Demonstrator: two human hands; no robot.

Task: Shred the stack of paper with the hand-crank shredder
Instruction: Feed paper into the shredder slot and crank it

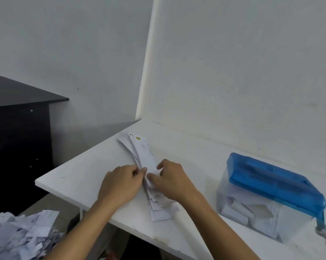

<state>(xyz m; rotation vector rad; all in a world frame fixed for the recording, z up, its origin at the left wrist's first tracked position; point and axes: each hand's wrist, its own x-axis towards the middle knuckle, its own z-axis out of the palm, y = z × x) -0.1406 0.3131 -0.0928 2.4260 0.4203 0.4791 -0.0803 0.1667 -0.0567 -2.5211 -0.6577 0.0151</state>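
Stack of paper strips (145, 156) lies fanned on the white table (73, 175), well apart from the hand-crank shredder (271, 184) at right; advised: peel off only a few strips, edges squared, before feeding the slot. Left hand (120, 182) pinches the stack's left edge at mid-length; right hand (173, 181) pinches the top strips, thumb low and fingers curled.

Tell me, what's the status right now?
Grip: left hand and right hand pinch paper stack. Blue shredder apart at right, untouched. Nothing between.
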